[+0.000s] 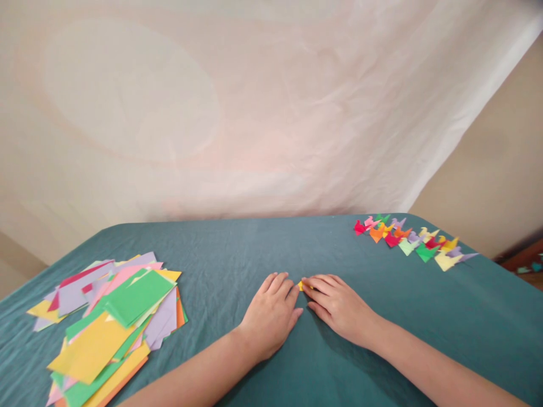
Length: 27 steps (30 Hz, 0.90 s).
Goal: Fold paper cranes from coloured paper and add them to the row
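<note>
My left hand (270, 314) and my right hand (337, 306) lie side by side on the teal tablecloth (237, 254), fingers stretched forward and pressed down. Between their fingertips shows a small bit of yellow folded paper (301, 285); most of it is hidden under the fingers. Both hands press on it flat against the table.
A loose pile of coloured paper sheets (110, 316) lies at the left, green and yellow on top. Several small folded paper figures (409, 237) in many colours sit in a row at the far right. A pale cloth backdrop (254, 113) hangs behind the table.
</note>
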### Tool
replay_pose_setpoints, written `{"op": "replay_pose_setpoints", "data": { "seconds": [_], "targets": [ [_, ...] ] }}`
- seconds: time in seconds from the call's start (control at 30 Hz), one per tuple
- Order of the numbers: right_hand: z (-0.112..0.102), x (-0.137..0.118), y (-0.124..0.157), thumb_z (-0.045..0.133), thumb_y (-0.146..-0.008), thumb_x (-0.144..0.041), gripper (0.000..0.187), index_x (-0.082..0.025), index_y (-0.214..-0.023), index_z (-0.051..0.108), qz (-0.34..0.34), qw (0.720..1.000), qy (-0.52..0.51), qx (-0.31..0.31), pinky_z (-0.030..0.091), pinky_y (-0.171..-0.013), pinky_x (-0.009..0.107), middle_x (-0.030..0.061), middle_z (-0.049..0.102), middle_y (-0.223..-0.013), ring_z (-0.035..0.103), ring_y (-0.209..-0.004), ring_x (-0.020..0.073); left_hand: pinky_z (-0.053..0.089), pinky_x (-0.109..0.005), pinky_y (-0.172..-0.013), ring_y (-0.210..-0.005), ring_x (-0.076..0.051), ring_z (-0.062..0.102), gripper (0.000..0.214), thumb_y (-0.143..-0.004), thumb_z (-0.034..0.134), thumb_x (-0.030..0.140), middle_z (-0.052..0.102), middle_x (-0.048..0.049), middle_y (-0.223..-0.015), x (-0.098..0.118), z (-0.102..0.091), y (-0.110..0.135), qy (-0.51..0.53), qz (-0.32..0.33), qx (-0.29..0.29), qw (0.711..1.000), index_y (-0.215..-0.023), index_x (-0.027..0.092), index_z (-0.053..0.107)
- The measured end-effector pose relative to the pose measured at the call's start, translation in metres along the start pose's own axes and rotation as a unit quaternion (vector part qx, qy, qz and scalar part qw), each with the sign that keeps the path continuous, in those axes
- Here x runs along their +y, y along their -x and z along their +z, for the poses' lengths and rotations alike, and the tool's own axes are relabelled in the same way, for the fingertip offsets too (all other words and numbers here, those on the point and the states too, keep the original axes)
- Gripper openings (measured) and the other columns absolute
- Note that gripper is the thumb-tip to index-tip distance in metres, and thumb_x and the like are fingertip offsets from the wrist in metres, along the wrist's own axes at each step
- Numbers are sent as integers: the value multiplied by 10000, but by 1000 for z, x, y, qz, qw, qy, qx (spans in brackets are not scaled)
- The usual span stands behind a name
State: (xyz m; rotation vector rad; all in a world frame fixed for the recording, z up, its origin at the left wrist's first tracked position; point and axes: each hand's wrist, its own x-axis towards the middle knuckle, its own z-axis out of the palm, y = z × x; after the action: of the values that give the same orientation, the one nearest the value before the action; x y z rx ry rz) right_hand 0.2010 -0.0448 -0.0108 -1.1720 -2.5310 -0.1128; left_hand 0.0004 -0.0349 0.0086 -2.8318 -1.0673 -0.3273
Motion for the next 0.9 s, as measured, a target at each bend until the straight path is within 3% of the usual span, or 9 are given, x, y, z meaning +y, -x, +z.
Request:
{"op": "replay_pose_setpoints", "data": {
  "seconds": [0.43, 0.73, 0.9],
  "targets": [
    [-7, 4, 1, 483, -886, -248, 226, -198, -1075, 595, 7, 1000, 23, -15, 398, -882, 398, 64, 603, -1101, 530, -1016, 209, 262, -410, -1027, -1232, -260, 345, 362, -892, 430, 366, 522, -102, -1166, 0, -2, -1, 1, -7, -8, 1000, -1187, 164, 486],
    [-6, 9, 4, 470, -884, -224, 214, -193, -1034, 619, 25, 1000, 0, 6, 416, -882, 384, 66, 615, -1083, 546, -994, 201, 240, -398, -1039, -1236, -261, 331, 373, -907, 399, 368, 543, -81, -1157, 0, -1, -1, -5, 12, -15, 1000, -1188, 144, 498],
    [-2, 6, 4, 469, -880, -243, 301, -191, -1165, 551, 48, 998, -16, 29, 412, -916, 393, 80, 567, -1193, 514, -1064, 213, 241, -374, -1036, -1236, -250, 324, 389, -919, 377, 353, 504, -60, -1248, -1, 2, -2, -10, 36, -14, 999, -1221, 133, 486]
  ]
}}
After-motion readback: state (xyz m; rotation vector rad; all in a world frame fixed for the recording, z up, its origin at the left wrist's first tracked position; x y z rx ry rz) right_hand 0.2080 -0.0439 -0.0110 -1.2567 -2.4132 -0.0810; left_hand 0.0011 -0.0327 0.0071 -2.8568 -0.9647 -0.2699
